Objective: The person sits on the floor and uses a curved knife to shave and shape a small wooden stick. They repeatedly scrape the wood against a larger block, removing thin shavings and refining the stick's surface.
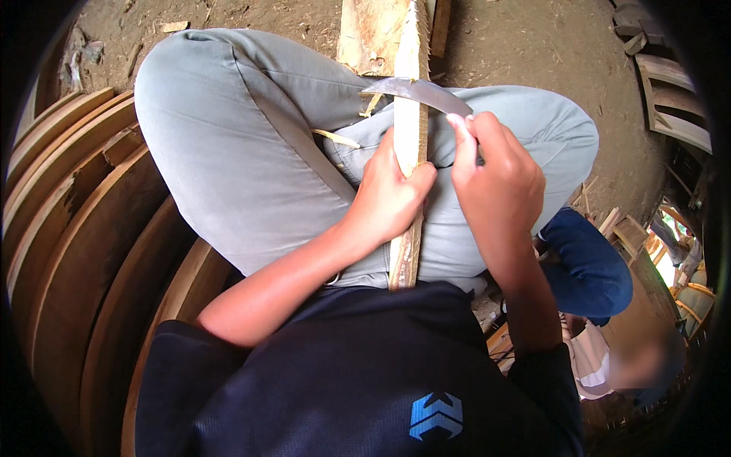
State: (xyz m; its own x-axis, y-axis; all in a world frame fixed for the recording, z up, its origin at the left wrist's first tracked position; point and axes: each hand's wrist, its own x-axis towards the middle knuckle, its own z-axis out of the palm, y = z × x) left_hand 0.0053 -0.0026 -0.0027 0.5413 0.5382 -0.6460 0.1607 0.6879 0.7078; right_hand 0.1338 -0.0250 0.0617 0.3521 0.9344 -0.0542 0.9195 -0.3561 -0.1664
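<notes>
A long, narrow strip of pale wood (409, 57) runs from my waist out between my knees, darker and rougher along its right side. My left hand (390, 194) is closed around it in front of my lap. Beyond that hand, a curved metal blade (421, 92) lies across the strip, its tip pointing left. My right hand (499, 164) grips the blade's right end; the handle is hidden inside the fist. A wood shaving (336, 139) rests on my left trouser leg, and another curl (371, 104) hangs near the blade's tip.
Under the strip's far end lies a wider board (369, 38) on the bare earth (518, 38). Several curved wooden planks (99, 213) stand stacked at my left. Slatted wood pieces (674, 99) lie at the far right. Another person in blue trousers (586, 266) sits close by on my right.
</notes>
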